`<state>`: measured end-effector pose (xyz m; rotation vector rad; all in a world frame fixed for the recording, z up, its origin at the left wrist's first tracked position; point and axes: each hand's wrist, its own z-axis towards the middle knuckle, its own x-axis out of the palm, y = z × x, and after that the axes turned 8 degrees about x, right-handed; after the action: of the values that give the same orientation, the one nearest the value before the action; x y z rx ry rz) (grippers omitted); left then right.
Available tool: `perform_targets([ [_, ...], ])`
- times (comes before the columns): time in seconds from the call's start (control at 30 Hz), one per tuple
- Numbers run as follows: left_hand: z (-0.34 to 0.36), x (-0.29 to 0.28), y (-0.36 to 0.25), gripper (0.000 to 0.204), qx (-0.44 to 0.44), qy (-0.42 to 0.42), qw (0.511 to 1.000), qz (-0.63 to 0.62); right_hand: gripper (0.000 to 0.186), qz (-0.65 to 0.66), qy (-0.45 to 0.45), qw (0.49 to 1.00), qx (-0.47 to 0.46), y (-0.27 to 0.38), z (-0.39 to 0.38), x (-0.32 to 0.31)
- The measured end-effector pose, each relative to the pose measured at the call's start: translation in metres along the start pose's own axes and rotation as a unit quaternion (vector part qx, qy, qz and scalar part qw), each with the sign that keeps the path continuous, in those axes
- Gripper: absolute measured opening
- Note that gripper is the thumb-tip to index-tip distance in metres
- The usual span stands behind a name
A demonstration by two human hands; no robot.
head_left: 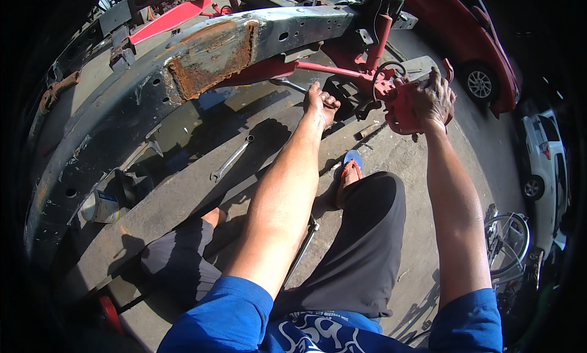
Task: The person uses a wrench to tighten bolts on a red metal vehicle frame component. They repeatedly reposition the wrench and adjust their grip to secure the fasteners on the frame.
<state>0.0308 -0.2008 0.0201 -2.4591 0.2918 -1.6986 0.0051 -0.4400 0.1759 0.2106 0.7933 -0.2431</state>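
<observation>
My left hand point(321, 105) is closed in a fist around the handle of a wrench point(293, 85), whose shiny end points left under the vehicle frame. My right hand point(435, 99) lies over the top of a red-painted wheel hub point(403, 111), its fingers bent over the upper edge. A red axle bar point(330, 69) runs left from the hub, and a red shock absorber point(380, 41) rises behind it. A thin dark hose point(376, 84) loops beside the hub. Another wrench point(232, 158) lies on the concrete ledge, left of my left forearm.
The dark chassis rail point(293, 32), with a rusty patch point(211, 62), curves across the left and top. A bucket point(101, 206) sits at lower left. A long-handled tool point(302, 252) lies between my legs. A red car point(465, 41), a white car point(544, 163) and a bicycle wheel point(526, 243) stand right.
</observation>
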Motion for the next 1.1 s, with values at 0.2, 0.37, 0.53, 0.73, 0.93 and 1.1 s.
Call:
perform_targets([
  [0.2, 0.007, -0.003, -0.001, 0.051, 0.005, 0.013, 1.0, 0.009, 0.062, 0.024, -0.016, 0.999, -0.012, -0.004, -0.001, 0.006],
  [0.37, 0.0, -0.007, -0.001, 0.052, 0.025, 0.049, 0.998, 0.016, 0.057, 0.042, -0.053, 0.997, -0.025, -0.007, 0.0, 0.013],
  [0.53, -0.001, -0.011, -0.001, 0.051, 0.04, 0.074, 0.996, 0.029, 0.052, 0.077, -0.066, 0.994, -0.033, -0.006, -0.008, 0.003],
  [0.73, -0.005, -0.017, -0.004, 0.048, 0.062, 0.067, 0.992, 0.085, 0.052, 0.184, -0.027, 0.982, -0.016, -0.011, -0.022, -0.025],
  [0.93, -0.009, -0.016, -0.015, 0.043, 0.104, -0.004, 0.976, 0.191, 0.057, 0.44, -0.113, 0.89, 0.038, 0.025, -0.015, -0.009],
  [1.1, 0.006, -0.022, -0.036, 0.042, 0.157, 0.036, 0.964, 0.214, 0.039, 0.526, 0.17, 0.831, -0.067, 0.094, -0.069, 0.031],
])
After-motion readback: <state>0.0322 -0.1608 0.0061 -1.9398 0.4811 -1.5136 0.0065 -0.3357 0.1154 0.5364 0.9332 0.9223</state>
